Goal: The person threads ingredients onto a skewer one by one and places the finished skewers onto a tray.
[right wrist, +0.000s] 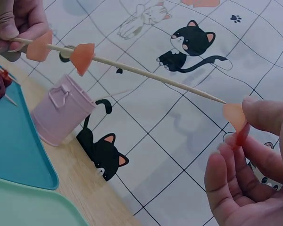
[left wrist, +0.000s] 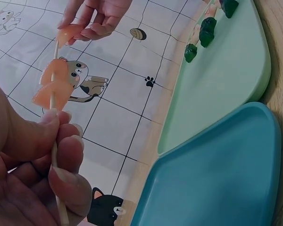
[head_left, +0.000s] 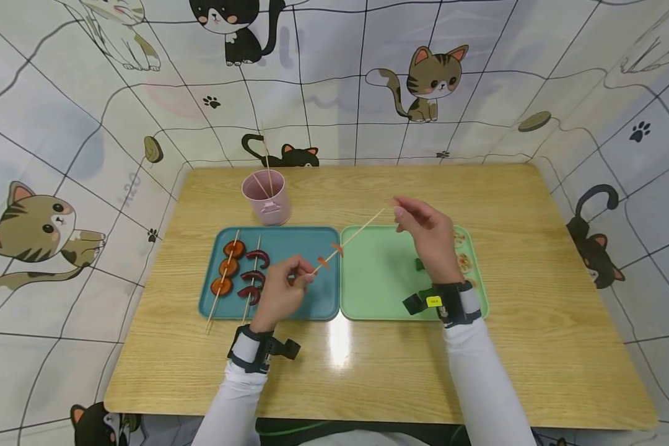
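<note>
My left hand (head_left: 284, 290) pinches the lower end of a thin wooden skewer (head_left: 363, 230) between thumb and fingers. Two orange wedge-shaped pieces (left wrist: 54, 84) are threaded on it, just beyond the fingertips. The skewer slants up to the right, over the two trays. At its far tip, my right hand (head_left: 428, 238) pinches a third orange piece (right wrist: 233, 116) between thumb and index finger. The pointed end meets this piece in the right wrist view.
The blue tray (head_left: 323, 303) bears one skewer of round brown-orange slices (head_left: 228, 267) and another of dark red curved pieces (head_left: 253, 276). Dark green pieces (left wrist: 206, 33) and pale pieces (head_left: 464, 263) lie on the green tray (head_left: 368, 297). Behind stands a pink bucket (head_left: 274, 207) holding sticks.
</note>
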A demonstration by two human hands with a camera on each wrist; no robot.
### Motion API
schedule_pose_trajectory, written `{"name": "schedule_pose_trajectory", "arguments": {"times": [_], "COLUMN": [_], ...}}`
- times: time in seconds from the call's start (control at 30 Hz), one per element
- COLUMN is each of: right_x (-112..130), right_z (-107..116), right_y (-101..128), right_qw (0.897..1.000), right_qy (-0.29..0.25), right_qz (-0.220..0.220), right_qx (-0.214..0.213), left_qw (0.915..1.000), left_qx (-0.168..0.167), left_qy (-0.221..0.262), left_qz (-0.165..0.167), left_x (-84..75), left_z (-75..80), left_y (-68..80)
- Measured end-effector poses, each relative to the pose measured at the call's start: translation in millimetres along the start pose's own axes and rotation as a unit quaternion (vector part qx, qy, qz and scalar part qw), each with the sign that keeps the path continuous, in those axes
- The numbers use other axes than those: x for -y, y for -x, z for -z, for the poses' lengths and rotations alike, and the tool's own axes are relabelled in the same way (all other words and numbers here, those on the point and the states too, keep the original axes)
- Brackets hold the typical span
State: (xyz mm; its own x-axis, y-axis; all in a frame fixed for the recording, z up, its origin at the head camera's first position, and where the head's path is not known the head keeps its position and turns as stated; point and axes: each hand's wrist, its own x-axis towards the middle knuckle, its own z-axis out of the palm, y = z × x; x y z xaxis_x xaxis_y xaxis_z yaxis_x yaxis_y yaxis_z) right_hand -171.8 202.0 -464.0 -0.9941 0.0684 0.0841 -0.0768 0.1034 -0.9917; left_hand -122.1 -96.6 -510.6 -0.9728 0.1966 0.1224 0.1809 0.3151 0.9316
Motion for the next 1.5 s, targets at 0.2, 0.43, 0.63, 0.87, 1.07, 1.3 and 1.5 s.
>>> {"name": "schedule_pose_trajectory", "arguments": {"times": [0.2, 0.43, 0.63, 0.87, 1.07, 1.3, 1.5], "right_x": [2, 3, 2, 1, -1, -4, -5], "right_z": [-3, -8, -10, -11, -14, -19, -21], "right_y": [1, 4, 7, 9, 9, 13, 15], "right_qw": [0.999, 0.997, 0.994, 0.989, 0.988, 0.983, 0.976], "right_qy": [-0.027, -0.058, -0.088, -0.130, -0.136, -0.154, -0.190], "right_qz": [-0.009, -0.015, -0.017, -0.030, -0.049, -0.068, -0.058], "right_qx": [0.023, 0.045, 0.057, 0.067, 0.057, 0.077, 0.088], "left_qw": [1.0000, 0.9999, 0.9998, 0.9998, 0.9993, 0.9996, 0.9998], "left_qx": [0.002, 0.003, 0.001, -0.001, 0.000, 0.001, -0.006], "left_qy": [-0.004, -0.009, -0.015, -0.009, -0.012, -0.010, -0.006], "left_qz": [-0.008, -0.010, -0.015, -0.018, -0.036, -0.027, -0.019], "left_x": [-2.3, -1.7, -1.1, 1.3, 2.9, 1.6, 0.7], "left_z": [-0.4, -0.4, 0.4, 0.4, 0.7, 1.0, 1.6], "left_y": [-0.7, 0.1, 1.3, 2.4, 2.8, 2.5, 4.0]}}
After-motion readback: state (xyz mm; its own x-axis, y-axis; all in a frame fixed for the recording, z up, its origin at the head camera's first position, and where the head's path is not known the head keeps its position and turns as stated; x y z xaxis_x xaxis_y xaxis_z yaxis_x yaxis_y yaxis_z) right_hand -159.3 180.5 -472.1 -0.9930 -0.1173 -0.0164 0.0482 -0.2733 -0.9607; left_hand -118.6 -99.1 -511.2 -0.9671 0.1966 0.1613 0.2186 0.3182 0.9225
